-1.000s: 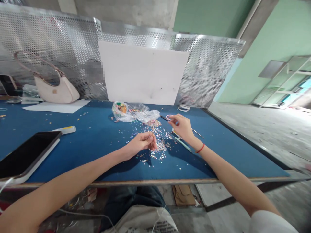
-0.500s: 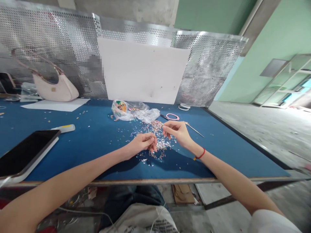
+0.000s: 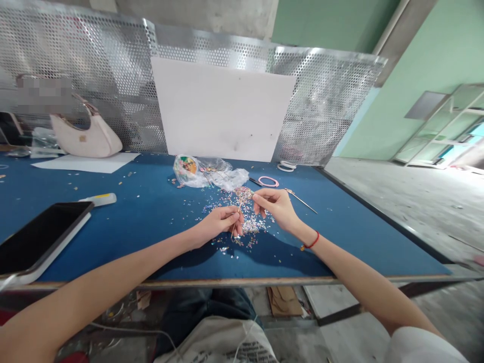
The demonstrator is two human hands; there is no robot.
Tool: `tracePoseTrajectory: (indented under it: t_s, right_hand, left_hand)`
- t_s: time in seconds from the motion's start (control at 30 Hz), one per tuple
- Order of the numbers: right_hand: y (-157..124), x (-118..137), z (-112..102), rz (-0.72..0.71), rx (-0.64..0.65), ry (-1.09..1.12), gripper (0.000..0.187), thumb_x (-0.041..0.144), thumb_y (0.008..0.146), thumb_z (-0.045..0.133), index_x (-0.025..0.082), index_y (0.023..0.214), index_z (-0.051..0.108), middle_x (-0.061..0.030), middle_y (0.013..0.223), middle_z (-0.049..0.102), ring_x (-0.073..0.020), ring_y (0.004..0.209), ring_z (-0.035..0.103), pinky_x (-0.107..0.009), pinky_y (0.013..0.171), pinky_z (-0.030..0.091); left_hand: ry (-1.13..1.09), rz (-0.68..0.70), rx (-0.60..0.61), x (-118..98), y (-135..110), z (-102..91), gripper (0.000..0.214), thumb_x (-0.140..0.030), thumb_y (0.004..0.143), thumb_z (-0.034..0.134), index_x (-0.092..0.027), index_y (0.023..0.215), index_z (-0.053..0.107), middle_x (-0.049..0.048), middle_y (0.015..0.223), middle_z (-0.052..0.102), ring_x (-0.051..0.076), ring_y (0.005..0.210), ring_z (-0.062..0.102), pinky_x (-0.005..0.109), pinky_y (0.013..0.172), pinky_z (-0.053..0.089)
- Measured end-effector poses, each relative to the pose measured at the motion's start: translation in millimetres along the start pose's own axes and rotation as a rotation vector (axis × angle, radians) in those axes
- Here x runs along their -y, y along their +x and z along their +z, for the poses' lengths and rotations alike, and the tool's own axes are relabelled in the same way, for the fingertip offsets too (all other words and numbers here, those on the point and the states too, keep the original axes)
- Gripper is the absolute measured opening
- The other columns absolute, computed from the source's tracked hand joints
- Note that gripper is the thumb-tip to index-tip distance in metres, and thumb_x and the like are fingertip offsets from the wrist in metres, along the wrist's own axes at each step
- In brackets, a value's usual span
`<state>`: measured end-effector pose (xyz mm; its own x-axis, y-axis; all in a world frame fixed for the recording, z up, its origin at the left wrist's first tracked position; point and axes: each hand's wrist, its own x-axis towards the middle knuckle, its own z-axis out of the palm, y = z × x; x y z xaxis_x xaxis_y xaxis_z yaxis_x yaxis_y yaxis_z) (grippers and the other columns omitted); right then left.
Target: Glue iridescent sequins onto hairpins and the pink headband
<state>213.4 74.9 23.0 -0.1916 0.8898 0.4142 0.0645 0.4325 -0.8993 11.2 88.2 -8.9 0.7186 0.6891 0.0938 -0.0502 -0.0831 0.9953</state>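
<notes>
My left hand (image 3: pixel 226 221) is closed round the shaft of a thin stick with a glittery, flat-looking head (image 3: pixel 244 193), which points up and away from me. At the right edge of that head, my right hand (image 3: pixel 275 205) has thumb and forefinger pinched together. Whatever small thing may be between those fingertips is too small to make out. Loose shiny sequins (image 3: pixel 254 225) lie scattered on the blue tabletop (image 3: pixel 333 242) under and around both hands. Another thin stick with an ornate end (image 3: pixel 303 201) lies to the right of my right hand.
Behind the hands sits a clear plastic bag (image 3: pixel 227 176) with a round, colourful label. Near it are pink-handled scissors (image 3: pixel 268 181) and white rings (image 3: pixel 287 166). To the left are a small bottle (image 3: pixel 99 200), a tablet (image 3: pixel 41 234) and a handbag (image 3: pixel 85 136). A white board (image 3: pixel 227 111) stands behind.
</notes>
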Motion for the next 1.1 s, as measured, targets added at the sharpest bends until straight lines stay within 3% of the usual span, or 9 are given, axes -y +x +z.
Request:
tracePoseTrajectory:
  t_s: [0.17, 0.33, 0.47, 0.83, 1.1]
  right_hand:
    - [0, 1, 0, 0.013, 0.018, 0.034, 0.036, 0.044, 0.085, 0.062, 0.017, 0.062, 0.066, -0.0016, 0.057, 0.064, -0.0093, 0.045, 0.053, -0.023, 0.04, 0.04]
    - [-2, 5, 3, 0.022, -0.023, -0.025, 0.023, 0.037, 0.079, 0.07, 0.017, 0.069, 0.067, 0.0001, 0.055, 0.063, -0.0078, 0.042, 0.05, -0.021, 0.039, 0.039]
    - [-3, 7, 3, 0.006, -0.011, -0.1, 0.026, 0.036, 0.081, 0.069, 0.017, 0.065, 0.062, 0.0015, 0.053, 0.061, -0.0059, 0.039, 0.047, -0.02, 0.038, 0.036]
    - [3, -3, -3, 0.01, 0.056, -0.046, 0.027, 0.043, 0.082, 0.066, 0.017, 0.075, 0.066, 0.001, 0.061, 0.065, -0.0064, 0.041, 0.05, -0.021, 0.039, 0.041]
    - [0, 2, 0, 0.017, 0.039, -0.112, 0.029, 0.042, 0.081, 0.068, 0.017, 0.068, 0.063, 0.0011, 0.057, 0.063, -0.006, 0.04, 0.049, -0.02, 0.038, 0.039]
  left_hand:
    - [0.006, 0.002, -0.002, 2, 0, -1.0, 0.036, -0.052, 0.088, 0.056, -0.016, 0.083, 0.056, 0.0009, 0.068, 0.065, 0.01, 0.06, 0.056, 0.023, 0.06, 0.041]
    - [0.058, 0.012, 0.002, -2, -1, 1.3, 0.036, -0.052, 0.088, 0.055, -0.016, 0.082, 0.055, 0.002, 0.068, 0.066, 0.011, 0.059, 0.058, 0.024, 0.059, 0.041]
    - [0.103, 0.015, 0.024, -5, -2, 2.8, 0.038, -0.052, 0.088, 0.055, -0.015, 0.081, 0.056, 0.0033, 0.067, 0.067, 0.012, 0.058, 0.06, 0.025, 0.06, 0.043]
    - [0.071, 0.023, -0.011, -3, -1, -2.1, 0.037, -0.05, 0.088, 0.056, -0.014, 0.08, 0.058, 0.0042, 0.072, 0.068, 0.011, 0.059, 0.059, 0.024, 0.059, 0.043]
    - [0.129, 0.036, 0.01, -4, 1, -1.6, 0.032, -0.046, 0.088, 0.057, -0.014, 0.081, 0.057, 0.0051, 0.072, 0.069, 0.012, 0.058, 0.061, 0.025, 0.059, 0.046]
